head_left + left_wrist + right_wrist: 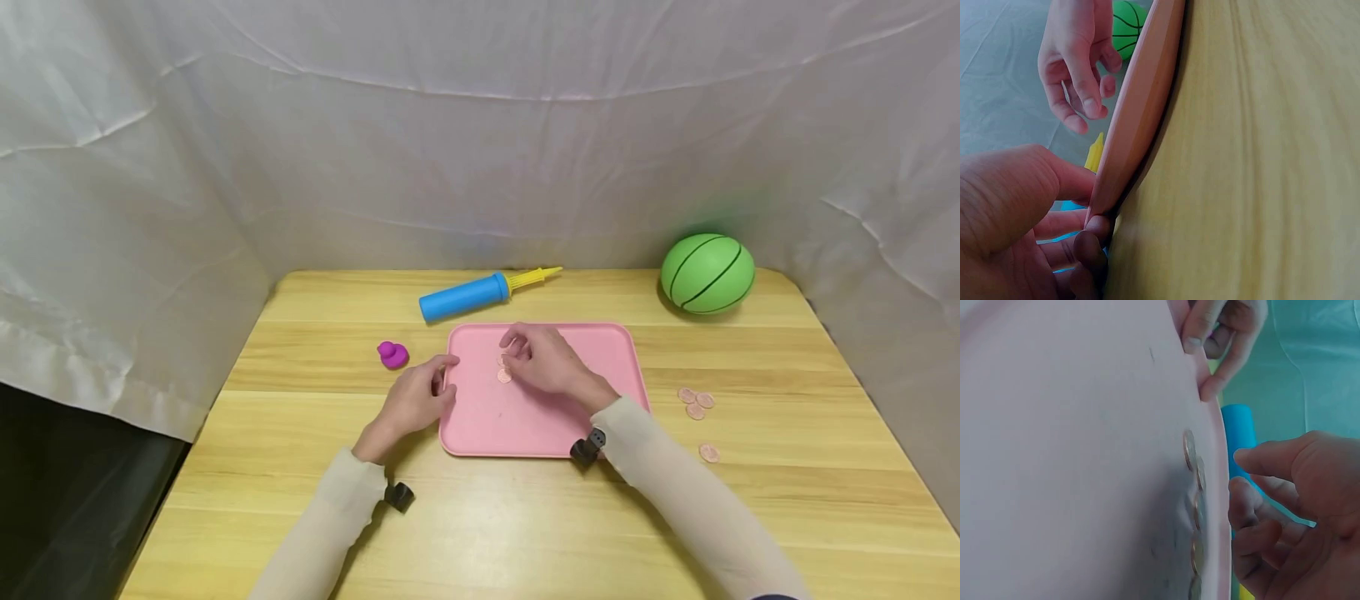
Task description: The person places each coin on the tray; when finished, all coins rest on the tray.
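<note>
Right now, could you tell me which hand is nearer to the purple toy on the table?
Left. The left hand grips the pink tray's left rim, just right of the purple toy. The right hand hovers over the coins on the tray, farther away.

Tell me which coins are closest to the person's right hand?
The coins on the pink tray, right beneath the right hand at; the other coins lie apart on the bare table, right of the tray.

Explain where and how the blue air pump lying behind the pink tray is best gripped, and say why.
Grip the blue pump around the middle of its round barrel, coming down from above with fingers across its width. It lies flat on the table with free space on both long sides; the thin yellow nozzle likely gives a poorer hold.
</note>
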The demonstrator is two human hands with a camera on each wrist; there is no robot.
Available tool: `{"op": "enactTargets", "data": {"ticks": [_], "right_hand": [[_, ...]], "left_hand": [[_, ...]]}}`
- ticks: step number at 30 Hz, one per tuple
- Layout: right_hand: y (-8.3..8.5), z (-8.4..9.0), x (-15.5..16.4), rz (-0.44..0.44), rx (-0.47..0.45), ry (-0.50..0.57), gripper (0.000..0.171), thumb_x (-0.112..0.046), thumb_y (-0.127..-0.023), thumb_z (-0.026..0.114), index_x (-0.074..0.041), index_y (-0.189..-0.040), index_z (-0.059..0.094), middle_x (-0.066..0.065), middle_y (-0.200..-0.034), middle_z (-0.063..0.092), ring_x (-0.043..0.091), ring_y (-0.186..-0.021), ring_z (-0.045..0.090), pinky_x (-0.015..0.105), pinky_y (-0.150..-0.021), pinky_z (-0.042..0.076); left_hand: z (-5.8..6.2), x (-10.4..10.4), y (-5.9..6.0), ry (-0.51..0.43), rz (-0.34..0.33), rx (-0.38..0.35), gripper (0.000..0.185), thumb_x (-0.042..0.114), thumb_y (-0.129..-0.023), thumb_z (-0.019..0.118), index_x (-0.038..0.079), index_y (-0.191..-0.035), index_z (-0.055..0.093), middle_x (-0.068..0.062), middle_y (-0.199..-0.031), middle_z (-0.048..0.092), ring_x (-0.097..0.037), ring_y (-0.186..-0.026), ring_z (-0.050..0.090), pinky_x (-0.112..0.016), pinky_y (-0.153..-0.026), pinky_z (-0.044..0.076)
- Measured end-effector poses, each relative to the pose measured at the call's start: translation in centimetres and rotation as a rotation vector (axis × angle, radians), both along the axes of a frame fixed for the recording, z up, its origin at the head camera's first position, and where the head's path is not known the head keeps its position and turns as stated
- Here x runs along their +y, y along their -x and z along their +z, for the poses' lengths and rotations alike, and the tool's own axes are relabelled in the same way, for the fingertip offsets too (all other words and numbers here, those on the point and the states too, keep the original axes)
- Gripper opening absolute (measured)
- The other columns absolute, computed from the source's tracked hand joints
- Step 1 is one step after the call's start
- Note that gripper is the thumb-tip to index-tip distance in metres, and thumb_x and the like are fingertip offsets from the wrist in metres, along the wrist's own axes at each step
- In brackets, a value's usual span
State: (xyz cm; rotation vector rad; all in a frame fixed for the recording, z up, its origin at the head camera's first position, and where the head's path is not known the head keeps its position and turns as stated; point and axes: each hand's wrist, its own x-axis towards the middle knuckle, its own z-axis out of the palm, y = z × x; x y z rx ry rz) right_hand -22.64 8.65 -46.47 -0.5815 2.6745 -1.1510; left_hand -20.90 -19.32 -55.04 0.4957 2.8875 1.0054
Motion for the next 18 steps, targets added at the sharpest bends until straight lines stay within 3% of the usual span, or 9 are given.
{"op": "enactTargets", "data": {"ticks": [7, 12, 18], "right_hand": [[-0.4, 0.8, 2.6, -0.074, -0.032, 0.041, 0.031, -0.012, -0.101, 0.073, -0.005, -0.131, 0.069, 0.013, -0.115, 0.07, 0.022, -0.087, 0.066, 0.033, -0.075, 0.055], [-1.0, 0.9, 5.1, -0.127, 0.024, 0.01, 0.035, -0.014, -0.099, 0.074, -0.007, -0.133, 0.07, 0.016, -0.126, 0.06, 0.026, -0.097, 0.059, 0.036, -0.085, 0.049], [-1.4, 0.9, 8.3, -0.181, 0.038, 0.002, 0.04, -0.015, -0.098, 0.077, -0.007, -0.136, 0.068, 0.019, -0.133, 0.054, 0.03, -0.105, 0.054, 0.036, -0.087, 0.046]], "left_hand": [[0.0, 0.1, -0.1, 0.002, -0.001, 0.023, 0.048, 0.025, -0.099, 0.074, 0.019, -0.147, 0.067, 0.008, -0.075, 0.057, -0.008, -0.066, 0.052, -0.023, -0.057, 0.038], [0.0, 0.2, -0.1, 0.002, 0.004, 0.0, 0.049, 0.025, -0.099, 0.073, 0.018, -0.147, 0.066, 0.008, -0.074, 0.057, -0.008, -0.065, 0.051, -0.023, -0.056, 0.038], [0.2, 0.2, -0.1, 0.013, 0.011, -0.004, 0.049, 0.025, -0.099, 0.073, 0.017, -0.147, 0.066, 0.007, -0.074, 0.058, -0.009, -0.065, 0.052, -0.025, -0.057, 0.038]]}}
